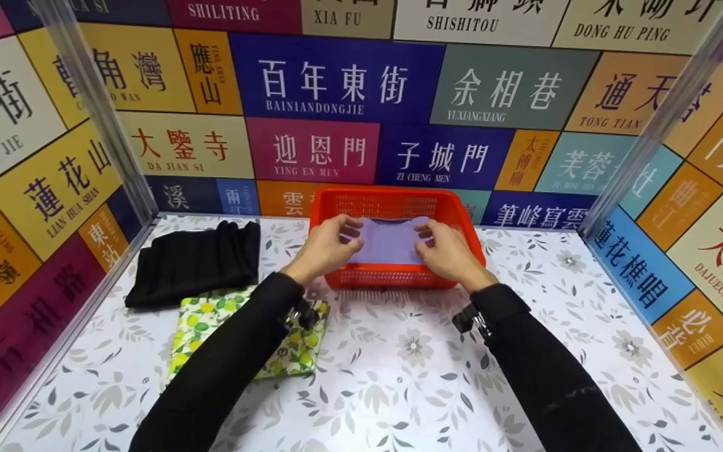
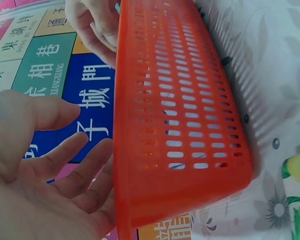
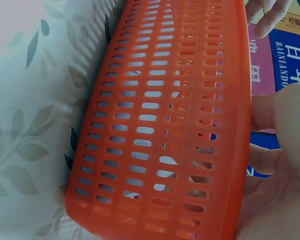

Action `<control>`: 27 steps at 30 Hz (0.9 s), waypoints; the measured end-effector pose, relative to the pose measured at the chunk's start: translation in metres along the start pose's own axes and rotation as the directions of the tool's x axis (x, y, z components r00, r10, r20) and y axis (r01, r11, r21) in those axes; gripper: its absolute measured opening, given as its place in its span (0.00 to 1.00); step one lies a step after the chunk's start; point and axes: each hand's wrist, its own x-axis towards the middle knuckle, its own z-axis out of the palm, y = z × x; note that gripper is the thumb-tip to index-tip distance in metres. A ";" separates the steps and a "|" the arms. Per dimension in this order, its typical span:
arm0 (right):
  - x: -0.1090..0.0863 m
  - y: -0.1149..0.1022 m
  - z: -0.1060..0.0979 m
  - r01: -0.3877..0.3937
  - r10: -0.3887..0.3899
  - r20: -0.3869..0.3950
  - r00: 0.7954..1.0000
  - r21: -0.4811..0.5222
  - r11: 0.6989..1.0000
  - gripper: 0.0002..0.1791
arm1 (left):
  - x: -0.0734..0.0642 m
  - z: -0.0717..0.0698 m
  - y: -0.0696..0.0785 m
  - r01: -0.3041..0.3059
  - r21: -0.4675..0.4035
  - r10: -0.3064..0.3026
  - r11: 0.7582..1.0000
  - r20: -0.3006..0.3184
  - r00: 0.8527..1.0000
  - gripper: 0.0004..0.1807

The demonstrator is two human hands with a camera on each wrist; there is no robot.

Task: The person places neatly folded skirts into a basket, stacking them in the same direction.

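Observation:
A folded purple cloth (image 1: 391, 241) lies in the red plastic basket (image 1: 366, 276), which has slotted sides. My left hand (image 1: 331, 242) is over the left part of the basket at the cloth's left edge. In the left wrist view, the fingers (image 2: 85, 175) are relaxed and apart from the thumb, with no cloth between them. At the cloth's right edge is my right hand (image 1: 448, 248), fingers bent and spaced from the thumb. The basket wall partly hides its fingertips in the right wrist view, where a gap shows between thumb and fingers.
Left of the basket lies a folded black garment (image 1: 195, 263). In front of it, a folded cloth with a lemon print (image 1: 299, 348) is partly covered by the left sleeve. The table (image 1: 412, 402) has a leaf-patterned cover. Sign-covered walls stand behind and on both sides.

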 end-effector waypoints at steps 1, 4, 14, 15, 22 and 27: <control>-0.002 0.000 0.001 0.012 -0.011 -0.012 1.000 0.004 1.000 0.23 | -0.002 0.001 -0.001 -0.003 -0.008 0.003 1.000 0.004 1.000 0.22; -0.008 -0.001 0.003 0.037 -0.036 -0.045 0.998 0.026 0.999 0.22 | -0.008 0.001 -0.003 -0.017 -0.026 0.016 1.000 -0.006 1.000 0.22; -0.030 -0.007 0.017 0.206 -0.203 -0.180 0.963 0.001 0.978 0.19 | -0.031 -0.002 -0.011 -0.120 0.033 0.123 0.992 -0.092 0.988 0.21; -0.032 -0.009 0.019 0.226 -0.224 -0.194 0.955 -0.009 0.974 0.18 | -0.034 -0.002 -0.011 -0.128 0.050 0.132 0.991 -0.104 0.986 0.21; -0.045 -0.020 0.026 0.343 -0.344 -0.248 0.906 -0.048 0.938 0.18 | -0.051 -0.006 -0.014 -0.161 0.123 0.179 0.979 -0.158 0.971 0.20; -0.055 -0.027 0.031 0.368 -0.362 -0.231 0.903 -0.020 0.930 0.18 | -0.065 -0.010 -0.016 -0.165 0.138 0.187 0.977 -0.164 0.969 0.21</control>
